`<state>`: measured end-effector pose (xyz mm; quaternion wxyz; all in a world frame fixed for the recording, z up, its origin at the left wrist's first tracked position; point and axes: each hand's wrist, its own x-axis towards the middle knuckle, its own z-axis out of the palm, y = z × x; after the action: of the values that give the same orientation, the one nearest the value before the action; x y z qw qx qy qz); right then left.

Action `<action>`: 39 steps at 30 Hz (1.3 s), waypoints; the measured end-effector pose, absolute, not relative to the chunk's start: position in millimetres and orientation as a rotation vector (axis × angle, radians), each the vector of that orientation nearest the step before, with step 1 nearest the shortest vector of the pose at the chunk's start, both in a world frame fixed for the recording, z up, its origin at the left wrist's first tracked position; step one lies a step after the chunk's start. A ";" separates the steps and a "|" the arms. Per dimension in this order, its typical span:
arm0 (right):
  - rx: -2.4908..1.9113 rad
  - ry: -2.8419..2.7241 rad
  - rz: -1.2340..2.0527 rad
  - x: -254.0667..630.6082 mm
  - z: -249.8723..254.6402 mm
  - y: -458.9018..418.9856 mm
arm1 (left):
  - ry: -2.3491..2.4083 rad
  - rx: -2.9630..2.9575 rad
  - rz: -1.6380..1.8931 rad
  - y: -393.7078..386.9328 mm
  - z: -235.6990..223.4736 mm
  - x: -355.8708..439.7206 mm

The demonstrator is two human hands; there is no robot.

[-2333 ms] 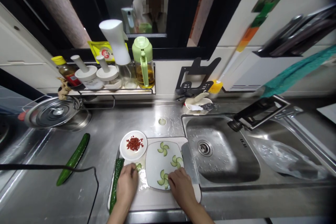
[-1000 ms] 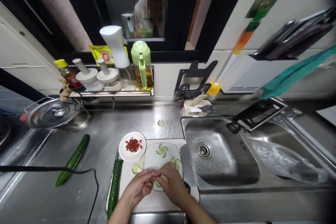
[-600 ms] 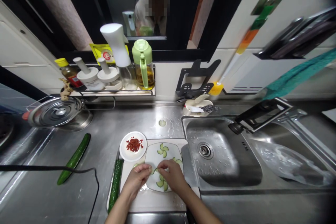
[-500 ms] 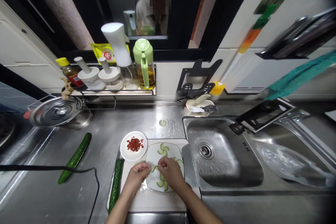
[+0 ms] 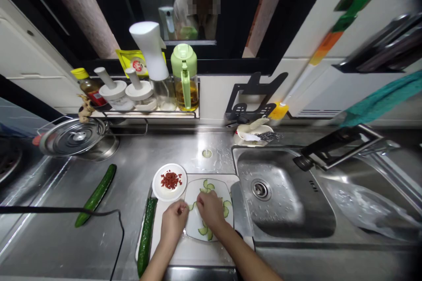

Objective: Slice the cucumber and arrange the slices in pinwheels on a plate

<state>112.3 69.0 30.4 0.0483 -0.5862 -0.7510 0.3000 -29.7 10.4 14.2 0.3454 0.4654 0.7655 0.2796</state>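
A white, rounded-square plate (image 5: 193, 230) on a white cutting board (image 5: 184, 254) bears thin cucumber slices (image 5: 205, 231), set in curved, petal-like groups. Over the plate's middle, my right hand (image 5: 211, 211) has its fingers bunched, their tips at one end of a small cucumber slice (image 5: 191, 206); part of the plate is hidden beneath it. At the plate's left edge my left hand (image 5: 174, 219) is closed in a pinch close to that slice; whatever is between its fingers is too small to make out. A white dish (image 5: 157, 191) of small red dried berries (image 5: 170, 180) stands behind my left hand.
One whole cucumber (image 5: 147, 237) lies along the board's left edge, another cucumber (image 5: 96, 195) on the steel counter near a black cable (image 5: 120, 228). The sink (image 5: 280, 193) is at right. Bottles and jars, with an oil jug (image 5: 184, 79), line the back shelf.
My left hand has drawn back slightly from the small slice, its fingers more curled. My right hand has shifted a little over the plate. The whole view has moved slightly.
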 end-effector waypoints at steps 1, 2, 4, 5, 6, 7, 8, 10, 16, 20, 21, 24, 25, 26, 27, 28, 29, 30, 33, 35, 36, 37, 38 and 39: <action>-1.788 -2.304 0.904 111.6 30.1 69.2 | 2.001 1.243 0.723 10.7 14.2 -29.4; -1.788 -2.318 0.895 110.9 30.0 69.4 | 2.014 1.275 0.718 10.9 14.0 -29.1; -1.787 -2.342 0.880 109.7 29.9 69.8 | 2.037 1.326 0.702 11.2 13.0 -29.1; -1.786 -2.352 0.875 109.1 29.8 70.0 | 2.048 1.345 0.690 11.2 12.3 -29.2; -1.785 -2.361 0.870 108.5 29.5 70.2 | 2.054 1.360 0.678 11.2 11.7 -29.3; -1.783 -2.369 0.866 107.9 29.0 70.4 | 2.057 1.371 0.668 11.3 11.2 -29.5; -1.780 -2.377 0.862 107.4 28.4 70.6 | 2.057 1.378 0.660 11.3 10.9 -29.6; -1.772 -2.390 0.851 106.7 27.1 70.7 | 2.060 1.378 0.651 11.6 10.5 -29.9; -1.748 -2.428 0.795 105.6 24.7 69.7 | 2.104 1.324 0.701 12.3 10.3 -29.7; -1.738 -2.451 0.764 105.3 23.9 69.1 | 2.091 1.336 0.748 10.8 9.1 -30.6; -1.735 -2.455 0.759 105.4 23.4 69.1 | 2.085 1.342 0.753 10.2 8.6 -30.9; -1.732 -2.461 0.745 106.0 21.3 69.2 | 2.077 1.351 0.764 8.9 7.2 -31.8; -1.730 -2.463 0.742 106.3 20.5 69.3 | 2.077 1.352 0.768 8.7 6.7 -32.1; -1.728 -2.466 0.740 106.4 19.8 69.3 | 2.077 1.351 0.772 8.5 6.3 -32.3; -1.724 -2.468 0.737 106.5 19.2 69.3 | 2.075 1.350 0.775 8.4 5.9 -32.4; -1.721 -2.470 0.735 106.6 18.7 69.3 | 2.073 1.350 0.777 8.3 5.6 -32.6; -1.718 -2.472 0.732 106.5 18.5 69.2 | 2.071 1.348 0.780 8.3 5.3 -32.7; -1.716 -2.472 0.730 106.4 18.5 69.0 | 2.069 1.345 0.785 8.2 5.0 -32.9; -1.714 -2.470 0.731 106.3 19.4 68.5 | 2.063 1.343 0.806 7.9 3.8 -33.3; -1.713 -2.467 0.736 106.5 20.5 68.1 | 2.054 1.345 0.821 7.7 2.9 -33.6; -1.712 -2.464 0.738 106.8 21.2 67.9 | 2.047 1.346 0.829 7.6 2.6 -33.9; -1.713 -2.460 0.739 107.1 21.9 67.6 | 2.040 1.345 0.837 7.5 2.5 -34.3; -1.715 -2.455 0.739 107.5 22.6 67.3 | 2.034 1.344 0.844 7.4 2.8 -35.0; -1.719 -2.448 0.739 108.1 23.5 66.8 | 2.031 1.341 0.848 7.2 3.5 -36.0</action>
<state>108.1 66.8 23.5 0.0303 -0.5577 -0.7940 0.2398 -36.0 7.2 3.5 0.2784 0.4998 0.7568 0.3161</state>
